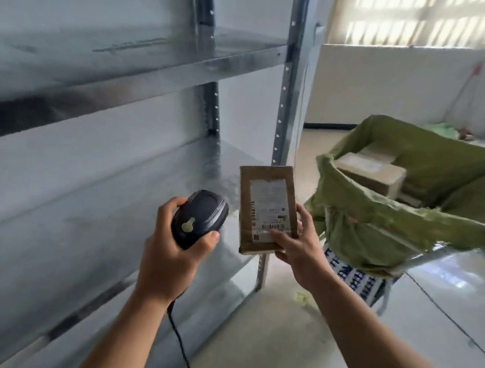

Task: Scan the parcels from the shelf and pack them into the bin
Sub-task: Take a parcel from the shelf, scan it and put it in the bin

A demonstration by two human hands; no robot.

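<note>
My right hand (297,244) grips a small brown cardboard parcel (266,198) by its lower right corner, its white label with barcodes facing me. My left hand (171,251) holds a dark handheld scanner (199,218) just left of the parcel, its cable hanging down past my wrist. To the right stands the bin (405,229), a frame lined with a green sack. Several brown parcels (371,172) lie inside it. The metal shelf (128,59) fills the left side, and its visible boards carry no parcels.
The shelf's upright post (287,98) stands between the parcel and the bin. A blue and white patterned bag (354,279) hangs below the bin. A thin cable (447,316) runs across the pale floor at right. A white wall and bright window are behind.
</note>
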